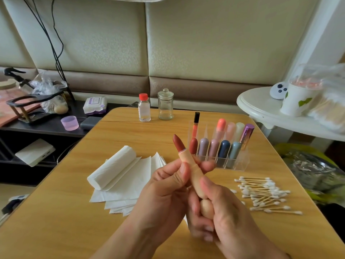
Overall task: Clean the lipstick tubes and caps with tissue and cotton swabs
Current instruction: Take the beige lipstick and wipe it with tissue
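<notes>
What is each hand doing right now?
Left hand: holding the open lipstick tube.
Right hand: gripping the tube's lower end.

open lipstick (192, 169) in both hands, over table (74, 221)

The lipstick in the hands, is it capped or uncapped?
Uncapped: the dark red stick of the lipstick stands bare above its tube, which both hands grip.

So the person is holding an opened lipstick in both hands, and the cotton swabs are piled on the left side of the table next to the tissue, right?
Not quite. The head view shows the cotton swabs piled on the right side of the table, below the clear organizer, away from the tissue. The rest holds: the left hand and right hand both hold the opened lipstick.
</notes>
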{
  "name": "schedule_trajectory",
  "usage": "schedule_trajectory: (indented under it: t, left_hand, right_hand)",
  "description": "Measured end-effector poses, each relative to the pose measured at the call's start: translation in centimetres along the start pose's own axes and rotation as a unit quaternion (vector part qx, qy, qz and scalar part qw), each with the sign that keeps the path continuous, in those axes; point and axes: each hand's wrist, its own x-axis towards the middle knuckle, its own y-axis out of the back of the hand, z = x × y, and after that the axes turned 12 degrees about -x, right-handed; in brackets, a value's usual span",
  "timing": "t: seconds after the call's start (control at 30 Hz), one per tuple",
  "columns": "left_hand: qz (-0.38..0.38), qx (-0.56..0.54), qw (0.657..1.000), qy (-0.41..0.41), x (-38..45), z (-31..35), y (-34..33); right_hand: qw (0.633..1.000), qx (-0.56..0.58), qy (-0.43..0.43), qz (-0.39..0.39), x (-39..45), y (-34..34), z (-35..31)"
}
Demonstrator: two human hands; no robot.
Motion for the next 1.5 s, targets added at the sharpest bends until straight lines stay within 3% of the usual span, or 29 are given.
schedule_trajectory:
  t: [0.17, 0.27, 0.4, 0.5, 0.53, 0.6, 0.77, 0.9, 1.1, 1.2, 1.23, 1.33, 1.37, 1.5]
  left_hand:
    - [0.054, -0.014, 0.998, -0.041, 0.5, 0.3, -0.1]
    - [0.099, -0.044, 0.992, -0.072, 0.8, 1.5, 0.1]
    - [0.164, -0.071, 0.980, -0.091, 0.8, 2.3, -0.2]
    - [0.201, -0.073, 0.972, -0.096, 0.9, 2.4, -0.4]
    - [0.206, -0.073, 0.971, -0.097, 1.0, 2.4, -0.4]
    - [0.215, -0.071, 0.969, -0.099, 1.1, 2.4, -0.1]
    - [0.223, -0.077, 0.967, -0.091, 1.1, 2.2, 0.0]
    - [0.193, -0.098, 0.972, -0.090, 1.1, 2.0, 0.5]
    - [0.147, -0.116, 0.979, -0.081, 1.2, 1.6, 0.8]
    - [0.133, -0.122, 0.981, -0.068, 1.2, 1.5, 0.6]
    - [0.131, -0.123, 0.981, -0.066, 1.1, 1.5, 0.4]
    - [0.126, -0.092, 0.986, -0.061, 1.0, 1.5, 0.2]
    - [0.122, -0.078, 0.988, -0.056, 1.0, 1.4, 0.1]
    - [0.120, -0.018, 0.992, -0.031, 0.8, 0.5, -0.3]
  right_hand:
    - [0.999, -0.002, 0.028, 0.044, 0.5, 0.5, 0.8]
    - [0.977, -0.134, 0.101, 0.135, 0.1, 1.8, 1.3]
    - [0.897, -0.346, 0.182, 0.206, 0.3, 2.1, 1.9]
    - [0.785, -0.535, 0.186, 0.251, 1.2, 1.4, 2.8]
    - [0.749, -0.579, 0.200, 0.252, 1.4, 1.2, 2.9]
    - [0.714, -0.617, 0.225, 0.243, 1.9, 0.7, 2.9]
    - [0.675, -0.662, 0.243, 0.217, 2.3, 0.6, 4.0]
    - [0.669, -0.658, 0.252, 0.236, 1.6, 0.8, 3.3]
    - [0.600, -0.735, 0.244, 0.199, -0.9, 0.8, 2.6]
    - [0.612, -0.718, 0.282, 0.173, -0.6, 0.8, 3.5]
    - [0.635, -0.685, 0.302, 0.188, -0.5, 0.9, 3.5]
    - [0.755, -0.497, 0.330, 0.274, -0.7, 1.8, 2.1]
    - [0.770, -0.442, 0.339, 0.311, -0.7, 2.2, 1.5]
    - [0.789, -0.312, 0.372, 0.377, -0.2, 2.9, 0.2]
